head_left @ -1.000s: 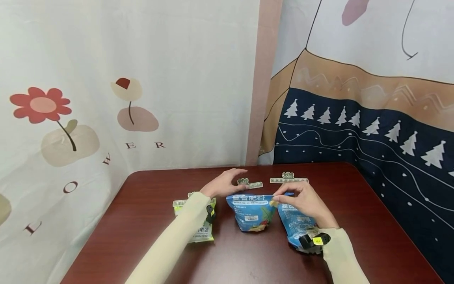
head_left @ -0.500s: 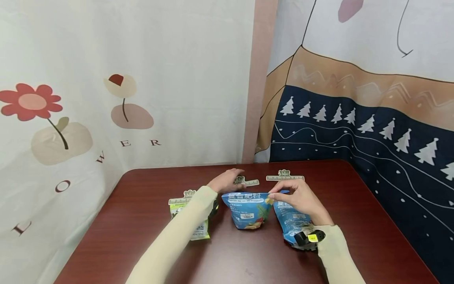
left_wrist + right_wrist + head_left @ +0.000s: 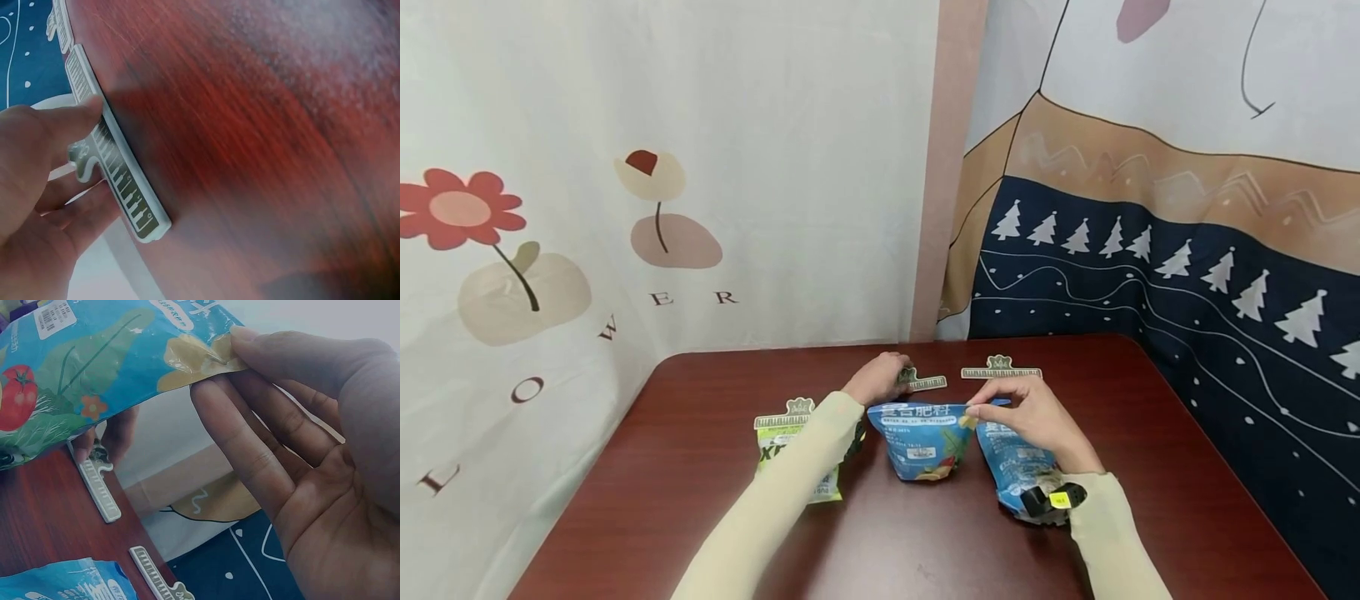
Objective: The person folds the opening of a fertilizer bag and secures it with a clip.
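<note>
My right hand [image 3: 1036, 419] pinches the upper right corner of a blue fertilizer bag [image 3: 921, 442] between thumb and fingers; the bag stands upright on the table. At the table's far side, my left hand [image 3: 877, 379] has reached a ruler-patterned bag clip [image 3: 928, 383]. The left wrist view shows the thumb across that bag clip [image 3: 128, 181] and the fingers on the other side of it, by its handle. A green bag [image 3: 782, 437] with another bag clip [image 3: 784, 419] along its top is partly hidden by my left sleeve.
A second blue bag [image 3: 1017, 467] lies beside my right wrist, partly covered by the hand and wrist camera. One more bag clip [image 3: 1002, 372] lies near the back edge of the red-brown table [image 3: 910, 542]. Printed curtains hang behind it.
My left hand has moved in toward the middle bag clip and its thumb and fingers have come together on it. The right hand keeps its pinch on the blue bag's corner.
</note>
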The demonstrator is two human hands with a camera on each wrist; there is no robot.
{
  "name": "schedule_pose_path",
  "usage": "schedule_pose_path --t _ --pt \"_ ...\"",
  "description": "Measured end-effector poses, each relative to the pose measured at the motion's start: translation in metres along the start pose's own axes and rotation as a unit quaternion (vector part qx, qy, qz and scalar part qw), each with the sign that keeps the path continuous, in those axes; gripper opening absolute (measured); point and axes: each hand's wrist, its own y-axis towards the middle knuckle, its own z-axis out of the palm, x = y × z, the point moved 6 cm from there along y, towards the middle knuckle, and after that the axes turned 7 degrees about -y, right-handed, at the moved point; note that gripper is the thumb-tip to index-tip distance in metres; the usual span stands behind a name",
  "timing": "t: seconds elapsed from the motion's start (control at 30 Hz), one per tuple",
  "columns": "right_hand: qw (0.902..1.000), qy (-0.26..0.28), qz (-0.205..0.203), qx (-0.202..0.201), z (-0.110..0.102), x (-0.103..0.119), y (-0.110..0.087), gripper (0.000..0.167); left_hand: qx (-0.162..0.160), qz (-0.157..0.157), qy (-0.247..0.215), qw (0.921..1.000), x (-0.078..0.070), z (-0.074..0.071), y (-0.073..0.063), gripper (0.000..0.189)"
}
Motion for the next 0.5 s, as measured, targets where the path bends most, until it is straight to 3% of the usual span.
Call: schedule_pose_path --t 0.27,0.5 --pt "1.0 0.004 -0.009 -0.002 -0.0008 0.0008 0.0016 0.008 -0.023 -0.011 -0.066 0.9975 0.003 -0.0029 0.0021 0.021" --pt "1.0 0.005 -0.004 0.002 -0.0003 0.0013 0.0007 0.008 -0.042 -0.018 -0.151 0.9875 0.0018 -0.008 -0.001 0.024"
